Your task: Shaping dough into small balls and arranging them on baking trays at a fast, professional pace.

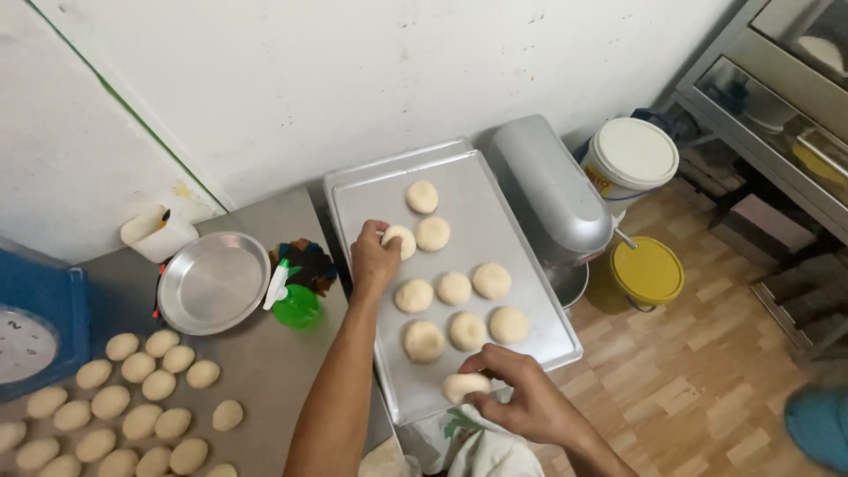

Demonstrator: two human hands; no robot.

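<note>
Altogether ten dough rounds [467,330] on tray [371,199]

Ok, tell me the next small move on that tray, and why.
Probably set the dough ball in the right hand down on the tray near its front edge: three rows are already laid, that spot is bare, and the left hand is placing another farther back.

The left hand [374,258] reached up toward 12 o'clock on a long, bare arm, fingers curled shut (pinching something small). The right hand [517,393] sat low at 5 o'clock, wrist bent, its fingers [495,360] curved in and pointing toward 9 o'clock.
</note>
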